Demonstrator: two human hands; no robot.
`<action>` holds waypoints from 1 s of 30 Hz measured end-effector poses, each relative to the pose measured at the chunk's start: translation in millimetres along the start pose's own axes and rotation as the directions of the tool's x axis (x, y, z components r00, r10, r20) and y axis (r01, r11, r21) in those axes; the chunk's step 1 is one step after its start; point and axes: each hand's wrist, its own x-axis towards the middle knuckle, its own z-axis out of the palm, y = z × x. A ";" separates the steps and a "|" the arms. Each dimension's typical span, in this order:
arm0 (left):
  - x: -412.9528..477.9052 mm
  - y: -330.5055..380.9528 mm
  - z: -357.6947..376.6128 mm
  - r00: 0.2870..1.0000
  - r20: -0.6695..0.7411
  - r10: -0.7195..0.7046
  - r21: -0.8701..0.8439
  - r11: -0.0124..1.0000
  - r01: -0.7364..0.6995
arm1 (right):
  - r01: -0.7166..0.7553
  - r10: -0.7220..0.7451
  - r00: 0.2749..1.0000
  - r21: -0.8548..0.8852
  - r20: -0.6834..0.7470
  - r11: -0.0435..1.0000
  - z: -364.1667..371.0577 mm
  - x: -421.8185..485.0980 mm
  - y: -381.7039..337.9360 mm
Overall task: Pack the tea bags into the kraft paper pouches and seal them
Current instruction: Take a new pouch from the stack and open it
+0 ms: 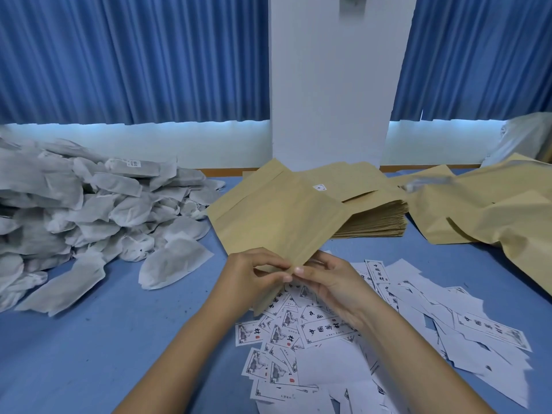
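I hold one flat kraft paper pouch (277, 216) tilted up over the middle of the blue table (104, 339). My left hand (254, 273) and my right hand (325, 279) both pinch its near edge, fingertips touching. A big heap of white tea bags (89, 210) lies at the left, apart from my hands. Behind the held pouch sits a stack of empty kraft pouches (373, 216).
Several white printed labels (328, 330) are scattered under and in front of my hands. Filled, crumpled kraft pouches (493, 216) pile up at the right. A white pillar (334, 85) and blue curtains (134, 55) stand behind the table's far edge.
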 end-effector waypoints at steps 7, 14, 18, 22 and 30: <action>-0.4 -1.7 1.1 0.999 0.031 -0.020 -0.042 0.999 0.021 | -0.006 0.006 1.000 -0.012 0.014 1.000 0.3 -1.2 1.4; 0.1 -4.0 -1.2 0.998 0.063 -0.023 -0.078 0.997 0.028 | -0.019 0.019 1.000 -0.007 0.014 1.000 0.2 -2.6 0.9; 1.0 -3.7 -4.1 0.995 0.096 -0.034 -0.094 0.995 0.043 | -0.029 0.029 0.999 -0.012 0.014 1.000 1.3 -2.9 -0.5; 0.6 -3.2 -5.7 0.993 0.108 -0.035 -0.099 0.994 0.046 | -0.032 0.032 0.999 -0.009 0.019 0.999 1.1 -3.8 -0.5; 1.1 -3.1 -6.3 0.992 0.123 -0.038 -0.098 0.994 0.050 | -0.037 0.037 0.999 -0.020 0.025 0.999 -0.3 -3.3 -0.3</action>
